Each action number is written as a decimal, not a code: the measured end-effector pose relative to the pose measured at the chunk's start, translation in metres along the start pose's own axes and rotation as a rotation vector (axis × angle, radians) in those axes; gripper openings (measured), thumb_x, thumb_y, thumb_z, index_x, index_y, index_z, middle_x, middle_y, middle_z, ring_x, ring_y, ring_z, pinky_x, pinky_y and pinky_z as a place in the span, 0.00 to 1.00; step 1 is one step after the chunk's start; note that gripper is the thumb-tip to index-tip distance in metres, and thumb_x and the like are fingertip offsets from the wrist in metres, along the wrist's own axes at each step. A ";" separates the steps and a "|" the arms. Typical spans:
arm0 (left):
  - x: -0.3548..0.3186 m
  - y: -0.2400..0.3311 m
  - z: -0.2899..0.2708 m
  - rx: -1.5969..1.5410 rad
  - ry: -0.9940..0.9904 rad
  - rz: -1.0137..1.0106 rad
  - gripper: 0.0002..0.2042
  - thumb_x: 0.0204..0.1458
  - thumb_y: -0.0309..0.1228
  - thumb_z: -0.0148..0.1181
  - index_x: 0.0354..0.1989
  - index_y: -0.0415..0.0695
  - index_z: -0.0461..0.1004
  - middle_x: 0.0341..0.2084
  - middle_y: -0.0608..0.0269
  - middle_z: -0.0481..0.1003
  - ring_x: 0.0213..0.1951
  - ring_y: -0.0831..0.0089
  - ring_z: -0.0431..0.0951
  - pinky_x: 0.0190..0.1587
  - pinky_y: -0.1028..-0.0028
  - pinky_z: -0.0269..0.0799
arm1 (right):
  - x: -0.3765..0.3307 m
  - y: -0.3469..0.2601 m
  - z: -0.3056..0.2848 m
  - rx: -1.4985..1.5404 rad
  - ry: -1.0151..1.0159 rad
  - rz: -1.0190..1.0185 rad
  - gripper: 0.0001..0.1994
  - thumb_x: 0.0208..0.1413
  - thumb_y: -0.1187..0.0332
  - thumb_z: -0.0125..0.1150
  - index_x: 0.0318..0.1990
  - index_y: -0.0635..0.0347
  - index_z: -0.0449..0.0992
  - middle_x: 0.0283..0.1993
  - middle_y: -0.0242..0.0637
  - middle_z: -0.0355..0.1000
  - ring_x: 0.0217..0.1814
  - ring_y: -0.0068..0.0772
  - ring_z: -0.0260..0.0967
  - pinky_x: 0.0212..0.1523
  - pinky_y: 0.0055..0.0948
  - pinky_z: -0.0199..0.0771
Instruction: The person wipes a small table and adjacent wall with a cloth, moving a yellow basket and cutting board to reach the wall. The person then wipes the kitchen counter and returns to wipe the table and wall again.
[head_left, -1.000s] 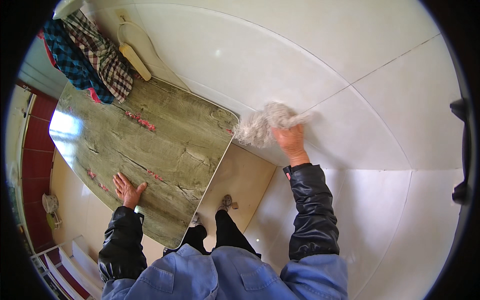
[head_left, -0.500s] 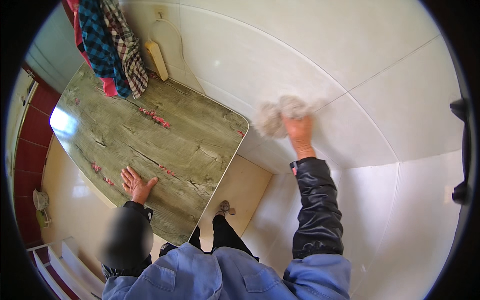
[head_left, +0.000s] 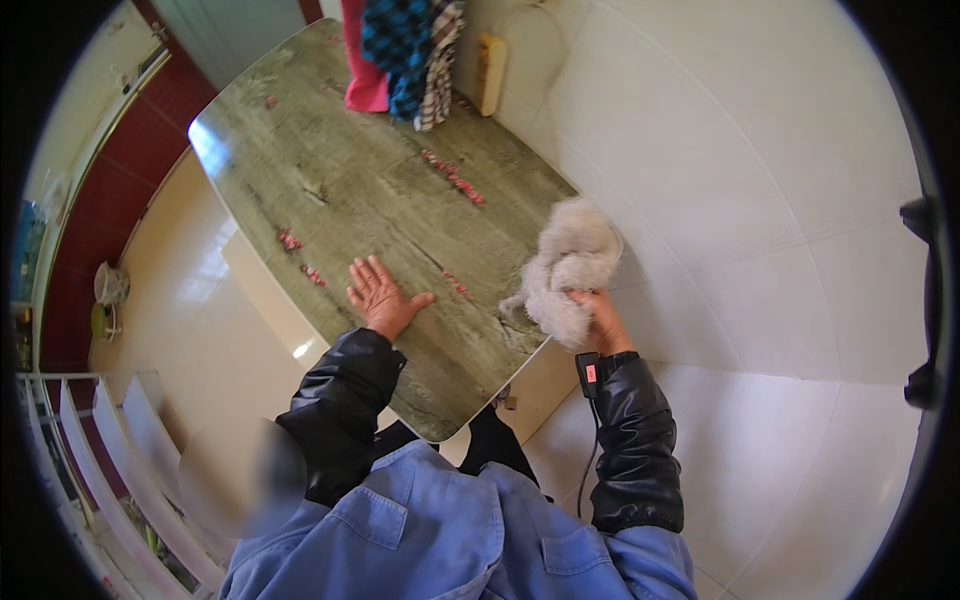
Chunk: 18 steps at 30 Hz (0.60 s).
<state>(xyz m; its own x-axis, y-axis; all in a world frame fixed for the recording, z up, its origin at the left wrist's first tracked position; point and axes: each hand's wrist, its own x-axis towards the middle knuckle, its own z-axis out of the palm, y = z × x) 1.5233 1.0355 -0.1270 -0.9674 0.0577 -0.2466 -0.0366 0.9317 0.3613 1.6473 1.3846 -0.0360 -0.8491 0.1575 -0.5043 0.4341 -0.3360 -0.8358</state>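
My left hand [head_left: 382, 300] lies flat with fingers spread on a green wood-patterned table [head_left: 370, 200] marked with red flower prints. My right hand [head_left: 602, 322] is closed around a fluffy greyish-white cleaning cloth [head_left: 570, 270]. The cloth hangs bunched over the table's right corner, beside the tiled wall [head_left: 720, 210]. The tips of my right fingers are partly buried in its pile. A dark device with a cable is strapped at my right wrist.
Pink, blue-checked and brown-checked cloths [head_left: 398, 70] hang over the table's far end. Behind them a yellowish power strip [head_left: 490, 75] leans on the wall. A white rack [head_left: 115, 470] stands at lower left, and dark red cabinets [head_left: 110, 210] line the left side.
My right hand has brought the fluffy cloth off the wall and down to the table's corner. My left hand stays flat on the table. The view has shifted, so the table appears farther right.
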 end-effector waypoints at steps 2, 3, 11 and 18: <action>0.000 -0.001 -0.001 -0.018 -0.001 0.007 0.71 0.34 0.64 0.72 0.74 0.35 0.30 0.74 0.37 0.29 0.75 0.46 0.23 0.70 0.42 0.23 | 0.016 0.020 0.002 -0.311 0.161 0.013 0.29 0.53 0.75 0.61 0.65 0.64 0.66 0.67 0.45 0.65 0.67 0.39 0.65 0.61 0.31 0.67; 0.000 -0.002 -0.001 -0.035 -0.009 0.012 0.71 0.34 0.64 0.73 0.74 0.34 0.30 0.74 0.37 0.28 0.75 0.46 0.23 0.70 0.42 0.22 | 0.021 0.029 0.000 -0.359 0.239 -0.085 0.31 0.51 0.76 0.60 0.66 0.64 0.66 0.68 0.45 0.64 0.68 0.39 0.64 0.62 0.30 0.65; 0.003 -0.010 0.010 -0.047 0.028 0.052 0.70 0.35 0.65 0.71 0.74 0.35 0.30 0.74 0.37 0.28 0.75 0.45 0.22 0.70 0.42 0.23 | 0.051 0.056 0.074 -0.920 0.285 -0.559 0.34 0.44 0.67 0.68 0.64 0.60 0.69 0.68 0.47 0.63 0.72 0.49 0.56 0.66 0.42 0.62; 0.010 -0.014 0.018 0.066 0.002 0.016 0.69 0.37 0.63 0.72 0.74 0.36 0.30 0.74 0.37 0.28 0.75 0.45 0.24 0.70 0.40 0.23 | -0.005 0.126 0.150 -1.507 -0.121 -0.969 0.23 0.41 0.58 0.69 0.49 0.43 0.75 0.57 0.40 0.67 0.65 0.51 0.61 0.55 0.48 0.68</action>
<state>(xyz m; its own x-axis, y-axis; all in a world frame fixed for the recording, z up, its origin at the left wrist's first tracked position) 1.5187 1.0299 -0.1507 -0.9683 0.0724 -0.2391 -0.0042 0.9522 0.3054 1.6611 1.2023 -0.1062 -0.9269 -0.3211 0.1943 -0.3667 0.8851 -0.2866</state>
